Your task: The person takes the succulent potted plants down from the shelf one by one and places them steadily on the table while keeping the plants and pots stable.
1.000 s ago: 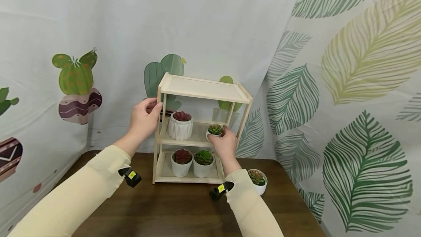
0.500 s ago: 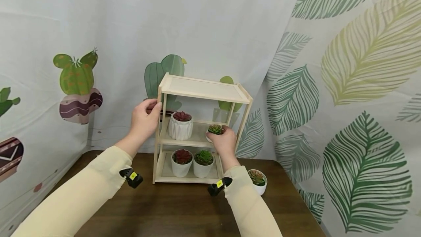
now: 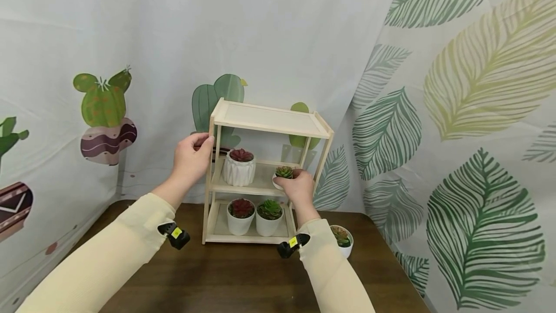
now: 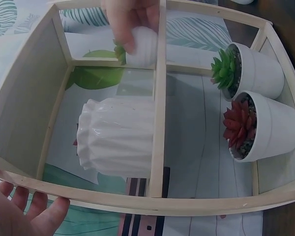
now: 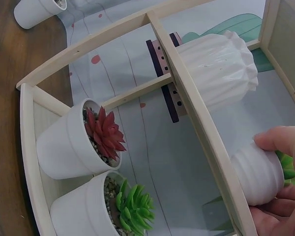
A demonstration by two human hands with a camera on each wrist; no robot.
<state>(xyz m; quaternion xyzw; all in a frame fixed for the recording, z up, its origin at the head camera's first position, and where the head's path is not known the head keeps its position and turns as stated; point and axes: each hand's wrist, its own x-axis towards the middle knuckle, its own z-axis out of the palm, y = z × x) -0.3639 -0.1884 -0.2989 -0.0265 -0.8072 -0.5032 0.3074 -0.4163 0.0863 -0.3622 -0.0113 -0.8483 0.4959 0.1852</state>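
A small light wooden shelf (image 3: pixel 271 119) with three tiers stands on the table. My left hand (image 3: pixel 191 156) holds its left upright post, thumb in front. On the middle tier's right side, my right hand (image 3: pixel 298 190) grips a small white ribbed pot with a green succulent (image 3: pixel 284 172); in the right wrist view, thumb and fingers wrap the pot (image 5: pixel 257 174). A fluted white pot with a dark red succulent (image 3: pixel 239 170) sits at the left of that tier. Below are a red succulent pot (image 3: pixel 241 216) and a green succulent pot (image 3: pixel 269 217), side by side.
Right of the shelf, a white pot with a reddish-green succulent (image 3: pixel 342 240) stands on the dark wooden table (image 3: pixel 217 279), partly behind my right sleeve. Another white pot (image 5: pixel 37 11) shows at the right wrist view's top corner. Printed cloth (image 3: pixel 278 37) hangs behind.
The head view has shifted very slightly. My right fingers have settled a little lower about the small pot, which stays at nearly the same spot. My left hand keeps its place on the post.
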